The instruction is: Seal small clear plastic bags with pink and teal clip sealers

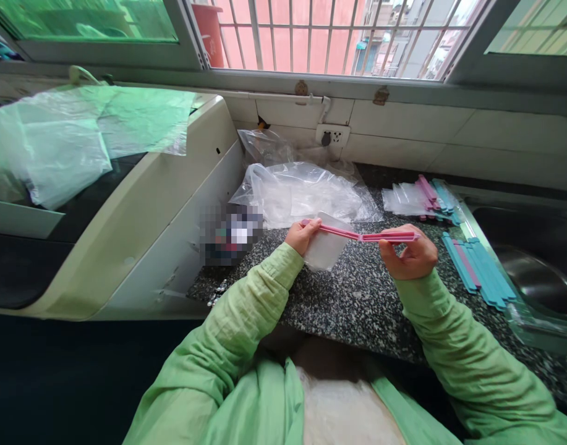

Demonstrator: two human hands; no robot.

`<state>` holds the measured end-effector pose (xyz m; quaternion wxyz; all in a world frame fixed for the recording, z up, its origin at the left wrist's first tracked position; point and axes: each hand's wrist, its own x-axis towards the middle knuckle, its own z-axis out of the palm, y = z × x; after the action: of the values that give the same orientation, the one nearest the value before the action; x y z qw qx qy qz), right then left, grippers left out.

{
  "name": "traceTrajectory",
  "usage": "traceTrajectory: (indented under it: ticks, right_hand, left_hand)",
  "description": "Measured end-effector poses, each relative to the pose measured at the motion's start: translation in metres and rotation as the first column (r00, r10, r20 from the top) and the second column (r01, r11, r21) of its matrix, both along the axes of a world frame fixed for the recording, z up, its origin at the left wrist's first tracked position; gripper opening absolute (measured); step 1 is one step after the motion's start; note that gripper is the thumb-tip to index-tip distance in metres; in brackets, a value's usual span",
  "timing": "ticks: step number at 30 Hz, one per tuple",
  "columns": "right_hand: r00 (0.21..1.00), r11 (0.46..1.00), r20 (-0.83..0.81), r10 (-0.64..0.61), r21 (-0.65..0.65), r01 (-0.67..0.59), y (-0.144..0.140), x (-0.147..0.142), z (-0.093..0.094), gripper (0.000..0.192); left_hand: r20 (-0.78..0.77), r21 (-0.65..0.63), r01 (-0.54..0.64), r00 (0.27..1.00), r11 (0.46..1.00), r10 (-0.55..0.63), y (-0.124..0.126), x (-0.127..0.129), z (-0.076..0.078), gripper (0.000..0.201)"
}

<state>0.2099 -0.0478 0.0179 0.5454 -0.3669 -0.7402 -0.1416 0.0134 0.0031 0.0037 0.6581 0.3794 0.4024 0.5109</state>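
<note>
Pink sealing clip [364, 235], level, clamped along small clear bag [324, 247].

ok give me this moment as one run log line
left hand: grips pink clip strip and small clear bag | right hand: pinches strip's other end | held above: speckled counter

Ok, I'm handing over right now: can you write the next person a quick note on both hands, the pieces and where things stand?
Left hand: pinches one end of the pink clip and a small clear bag.
Right hand: pinches the clip's other end, held level above the counter.
Done, by the look of it: a stack of clipped bags at the back right.
Left: loose blue and pink clips beside the sink; a heap of clear plastic bags behind the hands.
</note>
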Motion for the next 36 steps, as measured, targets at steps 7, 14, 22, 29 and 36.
traceTrajectory:
  ticks: [7,14,22,29,36]
  right_hand:
    - [0.998,0.999,-0.058,-0.014,-0.031,0.012,-0.001,0.002,-0.002,0.01]
    - [0.988,0.995,-0.152,0.013,-0.099,-0.028,0.0,0.002,-0.003,0.008]
    - [0.978,0.99,-0.204,0.041,-0.127,-0.068,0.001,0.004,-0.006,0.01]
    - [0.95,0.979,-0.312,-0.008,-0.195,-0.055,0.005,0.007,-0.017,0.009]
    - [0.941,0.972,-0.338,-0.002,-0.222,-0.077,0.005,0.008,-0.02,0.01]
  left_hand:
    - [0.013,-0.017,-0.009,1.0,1.0,0.009,0.001,-0.002,0.0,0.034]
    - [0.025,-0.016,-0.035,0.999,0.999,0.035,-0.001,-0.002,0.008,0.036]
    - [0.054,-0.052,-0.043,0.998,0.998,0.045,0.002,-0.003,0.002,0.034]
    - [0.053,-0.095,-0.047,0.997,0.994,0.052,0.005,-0.003,0.0,0.03]
    - [0.086,-0.101,-0.04,0.995,0.994,0.049,0.004,-0.003,0.001,0.031]
